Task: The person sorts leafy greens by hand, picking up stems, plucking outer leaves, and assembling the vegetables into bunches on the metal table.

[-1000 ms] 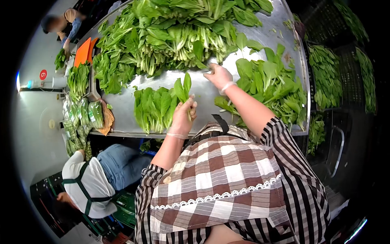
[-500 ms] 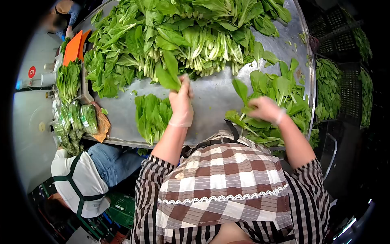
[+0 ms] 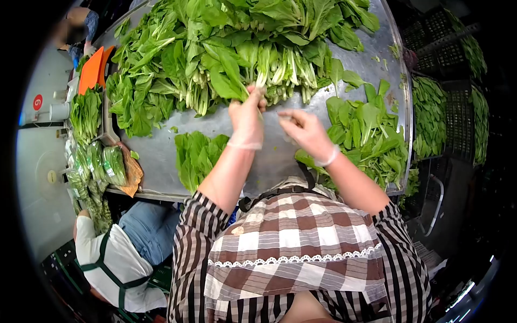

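Gripping a leafy green stalk (image 3: 229, 81) at centre frame, the left hand (image 3: 246, 121) is closing its fingers around the stem. The right hand (image 3: 302, 129) is hovering just beside it, fingers loosely curled, over the steel table (image 3: 280, 156).

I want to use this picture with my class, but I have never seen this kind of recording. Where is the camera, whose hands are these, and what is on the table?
The camera sits on a person's head, looking down past a checked apron. Both hands are that person's. The left hand holds a leafy green bunch at the big heap of greens. The right hand is beside it; whether it holds anything is unclear. On the metal table lie a small stack of leaves and a loose pile. Another person crouches lower left.
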`<state>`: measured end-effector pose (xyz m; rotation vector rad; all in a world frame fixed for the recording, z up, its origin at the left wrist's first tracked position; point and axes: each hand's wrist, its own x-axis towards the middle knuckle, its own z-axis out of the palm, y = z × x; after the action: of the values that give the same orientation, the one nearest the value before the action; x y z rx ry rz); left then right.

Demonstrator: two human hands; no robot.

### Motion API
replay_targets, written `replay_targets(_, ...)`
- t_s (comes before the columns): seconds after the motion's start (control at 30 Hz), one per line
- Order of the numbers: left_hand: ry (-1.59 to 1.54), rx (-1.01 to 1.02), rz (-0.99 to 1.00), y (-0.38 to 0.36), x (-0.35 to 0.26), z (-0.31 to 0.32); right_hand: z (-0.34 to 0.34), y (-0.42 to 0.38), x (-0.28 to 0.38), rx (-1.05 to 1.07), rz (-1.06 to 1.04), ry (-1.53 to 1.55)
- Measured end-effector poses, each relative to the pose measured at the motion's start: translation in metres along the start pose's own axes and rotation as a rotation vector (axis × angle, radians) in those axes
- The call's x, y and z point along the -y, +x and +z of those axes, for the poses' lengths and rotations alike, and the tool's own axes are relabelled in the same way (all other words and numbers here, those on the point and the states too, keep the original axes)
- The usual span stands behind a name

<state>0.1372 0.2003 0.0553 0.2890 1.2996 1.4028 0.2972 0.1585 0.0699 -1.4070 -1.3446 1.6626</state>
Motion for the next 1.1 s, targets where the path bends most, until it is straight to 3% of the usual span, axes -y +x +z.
replay_targets(0.03, 0.002, 0.008, -0.010, -0.012, 0.003, -0.006, 0.008, 0.009, 0.001, -0.054, 0.046, 0.141)
replay_targets(0.17, 0.138, 0.008, -0.082, -0.062, 0.026, -0.034, 0.027, 0.022, -0.012, 0.088, 0.153, 0.622)
replay_targets(0.3, 0.094, -0.011, -0.192, -0.083, 0.033, -0.057, 0.029, 0.009, -0.038, 0.009, 0.082, 0.428)
replay_targets(0.4, 0.066, -0.075, -0.170, -0.080, 0.038, -0.070, 0.015, -0.004, -0.045, 0.140, 0.180, 0.278)
replay_targets(0.6, 0.047, 0.040, -0.110, -0.091, 0.042, -0.064, 0.002, -0.025, -0.061, 0.317, 0.195, 0.460)
replay_targets(0.77, 0.053, 0.060, -0.139, -0.100, 0.050, -0.062, -0.013, -0.043, -0.064, 0.293, 0.135, 0.495)
replay_targets(0.83, 0.049, 0.068, -0.171, -0.100, 0.051, -0.064, -0.033, -0.055, -0.057, 0.177, 0.096, 0.475)
replay_targets(1.0, 0.072, 0.056, -0.318, -0.098, 0.076, -0.065, -0.134, -0.100, -0.094, -0.585, -0.129, 0.448)
replay_targets(1.1, 0.091, 0.089, -0.371, -0.092, 0.086, -0.070, -0.196, -0.143, -0.110, -0.940, -0.076, 0.331)
